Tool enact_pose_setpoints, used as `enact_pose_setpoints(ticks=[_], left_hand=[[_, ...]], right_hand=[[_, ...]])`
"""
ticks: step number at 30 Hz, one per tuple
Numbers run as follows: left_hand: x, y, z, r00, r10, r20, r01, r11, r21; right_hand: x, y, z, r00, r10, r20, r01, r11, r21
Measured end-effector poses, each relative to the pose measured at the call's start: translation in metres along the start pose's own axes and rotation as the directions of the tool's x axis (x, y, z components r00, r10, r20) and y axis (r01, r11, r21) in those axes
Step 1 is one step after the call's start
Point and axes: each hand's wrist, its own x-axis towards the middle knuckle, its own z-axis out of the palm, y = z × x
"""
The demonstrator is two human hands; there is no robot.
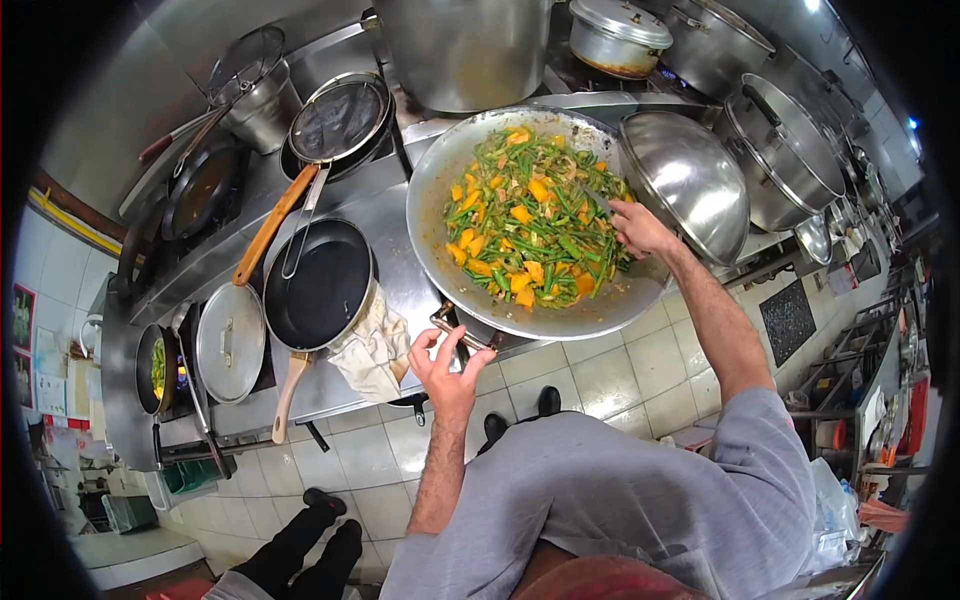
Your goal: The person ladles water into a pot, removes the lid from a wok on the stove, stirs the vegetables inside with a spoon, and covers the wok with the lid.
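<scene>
A large, wide metal wok (430,250) holds a heap of chopped green beans and orange pumpkin chunks (530,220). My right hand (640,228) reaches over its right side, closed around a grey metal utensil (597,200). The utensil's tip lies among the vegetables, so its kind is hidden. My left hand (450,370) is below the wok's front left rim, with its fingers apart and curved. Its fingertips are at the wok's metal side handle (462,332); whether they touch it is hard to tell.
A domed lid (690,185) leans at the wok's right. Left are a black frying pan (318,285), a crumpled cloth (370,345), a flat lid (230,340) and a small pan over flame (155,370). A tall pot (460,50) stands behind. Another person's legs (310,545) show lower left.
</scene>
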Motion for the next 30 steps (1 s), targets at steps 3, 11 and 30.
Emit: enact_pose_setpoints(ticks=[3,11,30], left_hand=[[0.0,0.0,0.0,1.0,-0.015,0.004,0.015,1.0,-0.019],[0.0,-0.001,0.001,0.999,-0.04,0.014,0.041,0.99,-0.132],[0.011,-0.008,-0.004,0.993,0.096,0.073,-0.088,0.99,-0.112]], right_hand=[[-0.018,0.001,0.004,0.993,-0.121,-0.005,0.117,0.973,-0.198],[-0.093,-0.011,0.029,0.898,-0.431,-0.094,0.145,0.489,-0.86],[-0.276,-0.039,0.009,0.992,-0.13,-0.001,0.074,0.574,-0.816]])
